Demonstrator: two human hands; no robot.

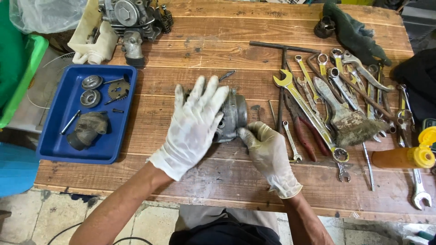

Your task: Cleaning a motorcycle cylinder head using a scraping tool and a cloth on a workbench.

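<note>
Head view: gloved hands steady a grey metal engine part [232, 115] at the middle of a wooden workbench [204, 45].

The left hand [193, 127] lies spread flat over it; the right hand [268, 152] pinches its lower edge. Small parts already sit in a blue tray [54, 145] to the left; the work looks midway. Spanners [313, 113] and an orange bottle with a yellow cap [402, 157] lie to the right; no labels are legible.

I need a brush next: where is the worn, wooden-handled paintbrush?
The worn, wooden-handled paintbrush lies right of the right hand, on the pile of steel spanners.
</note>
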